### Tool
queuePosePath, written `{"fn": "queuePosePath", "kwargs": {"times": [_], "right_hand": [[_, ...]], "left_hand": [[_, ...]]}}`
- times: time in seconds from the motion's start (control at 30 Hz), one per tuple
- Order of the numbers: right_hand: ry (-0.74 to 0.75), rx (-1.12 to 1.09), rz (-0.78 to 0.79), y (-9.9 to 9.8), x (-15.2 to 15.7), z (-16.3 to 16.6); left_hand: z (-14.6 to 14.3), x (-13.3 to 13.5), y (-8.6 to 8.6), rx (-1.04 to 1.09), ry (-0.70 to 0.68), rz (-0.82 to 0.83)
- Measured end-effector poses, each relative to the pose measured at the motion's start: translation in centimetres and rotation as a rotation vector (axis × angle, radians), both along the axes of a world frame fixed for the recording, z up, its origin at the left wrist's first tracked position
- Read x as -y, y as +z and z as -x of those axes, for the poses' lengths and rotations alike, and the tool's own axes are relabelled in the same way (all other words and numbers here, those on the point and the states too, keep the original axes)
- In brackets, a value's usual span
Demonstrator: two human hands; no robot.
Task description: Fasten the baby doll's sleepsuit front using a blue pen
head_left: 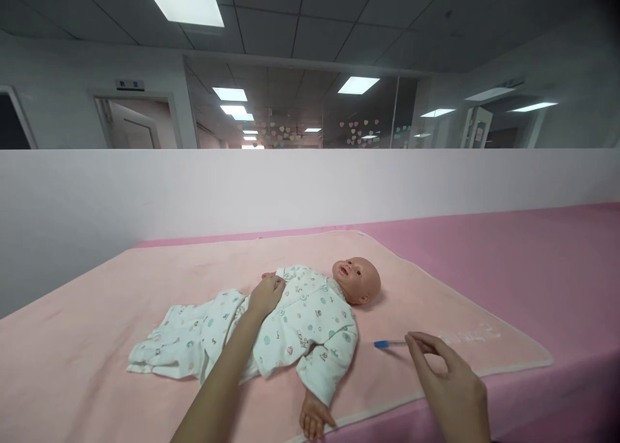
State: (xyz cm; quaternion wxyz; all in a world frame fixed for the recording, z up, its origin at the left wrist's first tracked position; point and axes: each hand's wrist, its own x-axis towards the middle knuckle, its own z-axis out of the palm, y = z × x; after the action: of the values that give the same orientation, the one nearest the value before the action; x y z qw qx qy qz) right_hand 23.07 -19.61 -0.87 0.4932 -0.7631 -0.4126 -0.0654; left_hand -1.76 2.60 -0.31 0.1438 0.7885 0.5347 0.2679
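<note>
A baby doll point(310, 314) in a white printed sleepsuit lies on its back on a pale pink blanket point(97, 314), head point(357, 279) to the right. My left hand point(266, 296) rests on the doll's belly, fingers curled over the cloth. My right hand point(448, 381) is to the right of the doll, thumb and forefinger pinched on the end of a thin stick with a blue tip point(390, 344), which lies low over the blanket and points at the doll's near arm. The doll's near hand point(314, 420) reaches the blanket's front edge.
The blanket covers a long table with a brighter pink sheet point(533, 268) that runs on to the right. A white partition wall point(310, 185) stands right behind the table. Above it glass panels with heart stickers and doorways show.
</note>
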Motion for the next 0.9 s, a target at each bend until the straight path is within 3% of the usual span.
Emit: {"fn": "queuePosePath", "kwargs": {"times": [0.13,0.23,0.3,0.4,0.47,0.53,0.6,0.7,0.77,0.83,0.87,0.9], "right_hand": [[0.154,-0.149,0.088,1.0,-1.2,-1.1],[0.374,-0.269,0.068,0.2,-2.8,-1.1],[0.466,-0.277,0.135,-0.6,-3.6,-0.8],[0.436,-0.217,0.245,-1.3,-4.3,-0.1],[0.455,-0.237,0.243,-0.6,-4.3,0.4],[0.611,-0.356,0.198,1.3,-4.1,0.8],[0.836,-0.55,0.074,4.5,-3.7,0.7],[1.147,-0.774,-0.367,10.3,-3.0,0.0],[1.393,-0.936,-0.746,13.9,-2.8,-0.2],[1.8,-1.287,-1.022,16.4,-3.2,0.6],[1.985,-1.379,-0.879,17.1,-3.5,1.5],[2.017,-1.383,-0.719,17.4,-3.9,2.5]], "left_hand": [[0.0,0.0,-0.1,0.008,-0.003,0.002],[0.0,-0.2,-0.2,0.009,0.002,0.002],[0.0,-0.2,-0.2,0.011,0.003,-0.004],[0.0,-0.2,-0.3,0.014,0.0,-0.013],[0.0,-0.2,-0.3,0.01,0.0,-0.014],[0.0,-0.2,-0.4,0.007,0.0,-0.017],[0.0,-0.3,-0.5,0.016,-0.005,-0.026],[0.1,-0.4,-0.7,0.031,-0.013,-0.038],[0.1,-0.4,-0.7,0.029,-0.011,-0.034],[0.1,-0.3,-0.6,0.028,-0.009,-0.033],[0.0,-0.2,-0.5,0.029,-0.01,-0.033],[0.0,-0.2,-0.4,0.028,-0.01,-0.033]]}}
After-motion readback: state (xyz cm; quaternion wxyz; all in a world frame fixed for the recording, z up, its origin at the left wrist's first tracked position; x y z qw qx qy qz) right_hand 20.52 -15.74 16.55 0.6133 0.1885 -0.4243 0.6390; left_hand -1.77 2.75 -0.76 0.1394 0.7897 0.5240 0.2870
